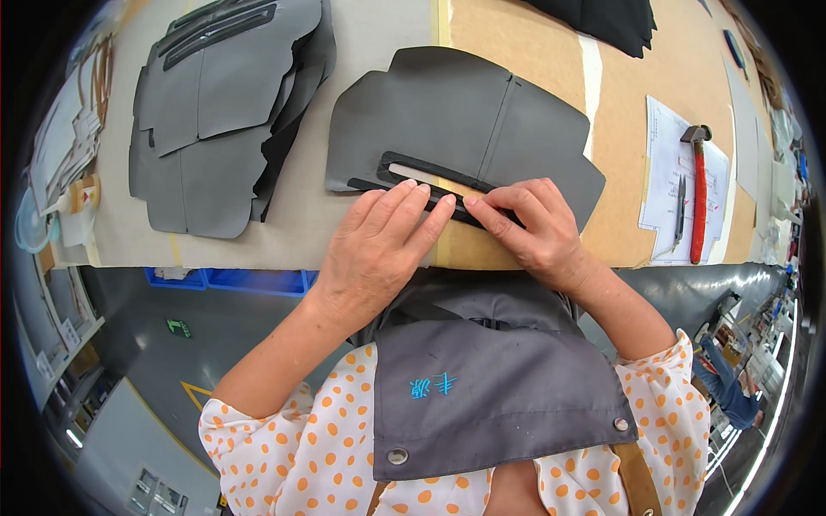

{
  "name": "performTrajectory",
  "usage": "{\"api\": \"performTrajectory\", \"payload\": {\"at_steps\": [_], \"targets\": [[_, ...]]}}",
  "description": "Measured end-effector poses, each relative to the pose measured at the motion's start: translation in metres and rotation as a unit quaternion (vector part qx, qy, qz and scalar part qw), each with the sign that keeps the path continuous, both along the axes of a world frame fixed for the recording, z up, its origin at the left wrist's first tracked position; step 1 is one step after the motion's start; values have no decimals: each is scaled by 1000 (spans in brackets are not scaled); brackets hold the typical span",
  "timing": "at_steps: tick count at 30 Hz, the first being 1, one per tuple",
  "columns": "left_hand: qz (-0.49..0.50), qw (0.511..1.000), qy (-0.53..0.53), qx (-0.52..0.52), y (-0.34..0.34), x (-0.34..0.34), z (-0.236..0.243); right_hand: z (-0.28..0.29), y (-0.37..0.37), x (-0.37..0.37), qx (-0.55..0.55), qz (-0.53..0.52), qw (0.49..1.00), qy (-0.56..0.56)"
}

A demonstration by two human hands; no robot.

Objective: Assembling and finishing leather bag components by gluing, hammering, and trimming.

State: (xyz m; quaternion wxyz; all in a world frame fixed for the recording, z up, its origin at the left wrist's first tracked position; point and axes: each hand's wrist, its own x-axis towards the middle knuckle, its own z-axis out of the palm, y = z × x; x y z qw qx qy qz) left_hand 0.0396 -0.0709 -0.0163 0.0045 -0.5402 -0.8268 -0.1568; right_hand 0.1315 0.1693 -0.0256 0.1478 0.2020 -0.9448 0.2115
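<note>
A grey leather-like panel (422, 103) lies flat on the table in front of me, with a seam across it and a long black-edged slot along its near side. My left hand (379, 245) rests its outstretched fingertips on the black strip (366, 184) below the slot. At the strip's right part, my right hand (538, 232) pinches the edge between thumb and curled fingers. The right end of the strip is hidden under that hand. Tan table surface shows through the slot.
Similar grey panels (232, 95) are stacked at the left. On the right, a red-handled hammer (698, 202) and a slim metal tool (681, 206) lie on a paper sheet (658, 163). Black pieces (607, 21) lie at the far edge; blue bins (249, 280) stand below the table.
</note>
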Motion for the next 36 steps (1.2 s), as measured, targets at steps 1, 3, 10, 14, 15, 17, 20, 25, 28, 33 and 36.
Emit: {"api": "performTrajectory", "payload": {"at_steps": [1, 3, 10, 14, 15, 17, 20, 25, 28, 33, 36], "targets": [[-4, 1000, 8, 2, 1, -1, 0, 1, 1, -1, 0, -2, 1000, 0], [-6, 1000, 7, 5, 4, 2, 5, 2, 2, -3, 9, 19, 1000, 7], [6, 1000, -5, 9, 9, 12, 3, 5, -1, -6, 4, 18, 1000, 25], [-1, 1000, 13, 0, 10, 18, 1, -5, 0, 0, -113, -46, 992, -19], [4, 1000, 8, -2, 10, 18, 2, -6, 0, 0, -130, -50, 990, -30], [4, 1000, 6, -3, 10, 18, 3, -6, 2, 2, -130, -49, 990, -31], [10, 1000, -5, -13, 11, 20, 4, -7, 5, 5, -116, -37, 992, -37], [17, 999, -31, -8, 11, 20, 6, -3, 7, 7, -92, -19, 995, -38], [17, 999, -37, -14, 10, 20, 7, -4, 8, 9, -89, -12, 995, -43], [13, 999, -37, -12, 10, 20, 8, -6, 9, 8, -91, 1, 995, -41], [10, 999, -30, -15, 12, 21, 9, -4, 10, 9, -80, 3, 996, -42]]}}
